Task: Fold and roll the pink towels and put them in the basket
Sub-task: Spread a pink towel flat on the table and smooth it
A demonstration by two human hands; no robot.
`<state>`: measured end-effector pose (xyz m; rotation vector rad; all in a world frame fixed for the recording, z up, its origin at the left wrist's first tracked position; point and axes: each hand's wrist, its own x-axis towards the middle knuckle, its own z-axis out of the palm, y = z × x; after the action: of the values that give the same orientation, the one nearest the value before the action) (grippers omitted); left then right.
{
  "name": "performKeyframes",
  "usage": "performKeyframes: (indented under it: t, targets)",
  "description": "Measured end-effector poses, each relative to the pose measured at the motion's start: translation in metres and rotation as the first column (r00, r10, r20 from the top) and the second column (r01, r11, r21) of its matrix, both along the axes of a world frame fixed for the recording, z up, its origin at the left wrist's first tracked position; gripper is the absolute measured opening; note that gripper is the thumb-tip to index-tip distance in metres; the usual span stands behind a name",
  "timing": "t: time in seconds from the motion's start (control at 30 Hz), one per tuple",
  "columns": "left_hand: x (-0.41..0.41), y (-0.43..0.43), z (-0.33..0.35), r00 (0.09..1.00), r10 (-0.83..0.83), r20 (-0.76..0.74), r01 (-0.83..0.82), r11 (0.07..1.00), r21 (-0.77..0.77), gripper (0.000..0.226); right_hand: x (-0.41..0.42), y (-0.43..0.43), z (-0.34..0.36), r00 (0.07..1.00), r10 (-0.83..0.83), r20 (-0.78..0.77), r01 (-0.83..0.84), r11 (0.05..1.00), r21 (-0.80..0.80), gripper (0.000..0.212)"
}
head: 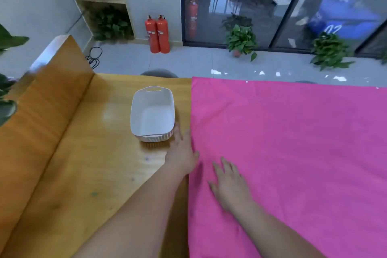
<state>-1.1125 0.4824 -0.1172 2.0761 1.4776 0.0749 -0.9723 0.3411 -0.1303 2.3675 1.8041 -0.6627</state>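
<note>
A large pink towel (293, 153) lies spread flat over the right half of the wooden table (83, 163). A white plastic basket (152, 114) stands empty on the bare wood just left of the towel's left edge. My left hand (182, 151) lies with straight fingers at the towel's left edge, close to the basket's near right corner. My right hand (228, 184) rests flat on the towel, fingers spread, a little to the right of the left hand. Neither hand holds anything.
A raised wooden ledge (41, 100) runs along the table's left side, with plant leaves (6, 94) over it. Beyond the far edge are a dark stool top (159, 73), two red fire extinguishers (158, 34), potted plants (240, 41) and glass doors.
</note>
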Motion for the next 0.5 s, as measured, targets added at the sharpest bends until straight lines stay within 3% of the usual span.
performKeyframes:
  t: [0.13, 0.23, 0.33, 0.5]
  targets:
    - [-0.015, 0.001, -0.003, 0.997, -0.054, -0.064, 0.057, 0.997, 0.059, 0.080, -0.022, -0.015, -0.008, 0.997, -0.044, 0.069, 0.041, 0.998, 0.046, 0.078]
    - [-0.016, -0.003, -0.014, 0.928, -0.304, -0.213, 0.340, 0.927, 0.156, 0.080, -0.039, -0.030, -0.016, 0.998, -0.002, 0.069, 0.003, 1.000, -0.019, 0.087]
    - [-0.023, -0.006, -0.029, 0.814, -0.505, -0.287, 0.553, 0.825, 0.117, 0.079, -0.055, -0.040, -0.026, 0.996, 0.048, 0.071, -0.048, 0.999, -0.002, 0.090]
    - [-0.043, -0.005, -0.041, 0.809, -0.489, -0.326, 0.554, 0.820, 0.143, 0.075, -0.064, -0.043, -0.033, 0.996, 0.046, 0.078, -0.049, 0.998, 0.038, 0.088]
